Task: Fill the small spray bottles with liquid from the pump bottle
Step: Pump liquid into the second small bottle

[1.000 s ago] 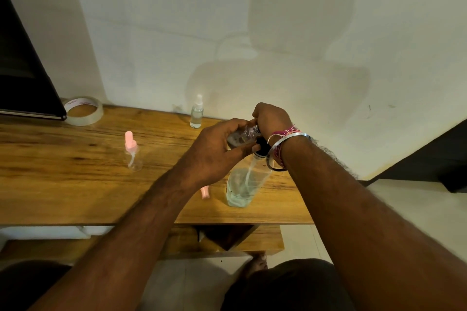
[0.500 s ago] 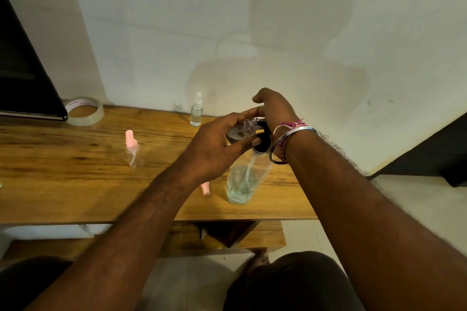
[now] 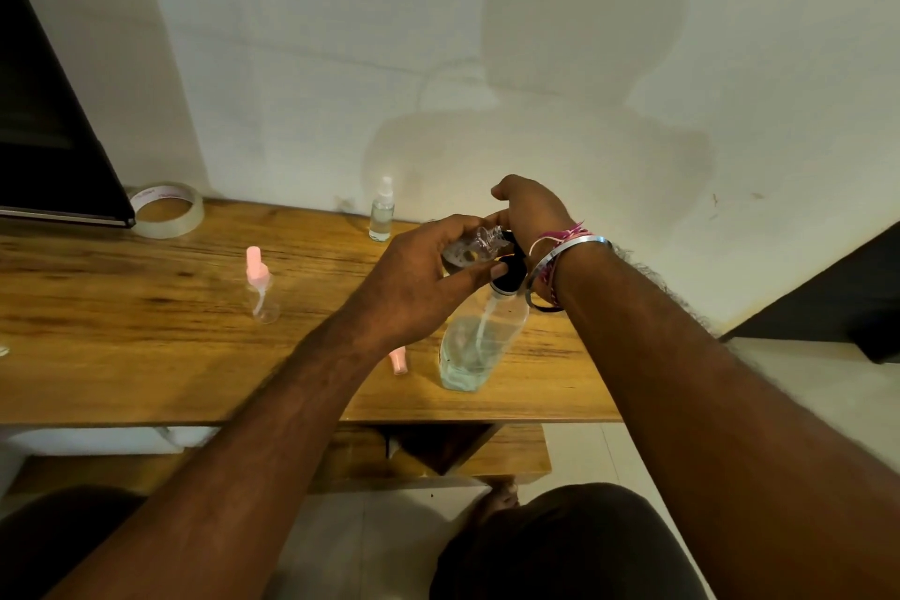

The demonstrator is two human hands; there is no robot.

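Spray bottle [image 3: 470, 251], small, clear and uncapped, lies nearly on its side in the left hand [image 3: 414, 287], its long axis running left to right with the open threaded neck pointing right and slightly up, at the black pump head [image 3: 509, 275]. The left hand's fingers are curled snugly around the little bottle's body, thumb underneath, holding it just over the pump.

The right hand [image 3: 528, 214] sits on top of the pump head, fingers bent down over it, palm hiding the nozzle; how tightly it grips cannot be told. A metal bangle [image 3: 560, 258] and pink threads circle that wrist.

Below both hands stands the pump bottle [image 3: 479, 346], upright with a slight lean, partly filled with pale liquid, resting on the wooden table [image 3: 146, 356].

Just under the left wrist a pink cap [image 3: 398, 362] lies on the wood. Further left stands an empty pink-topped spray bottle [image 3: 260, 285]. Beyond the hands, near the wall, stands a white-topped spray bottle [image 3: 382, 210]. Far left, a tape roll [image 3: 165, 210] lies flat.
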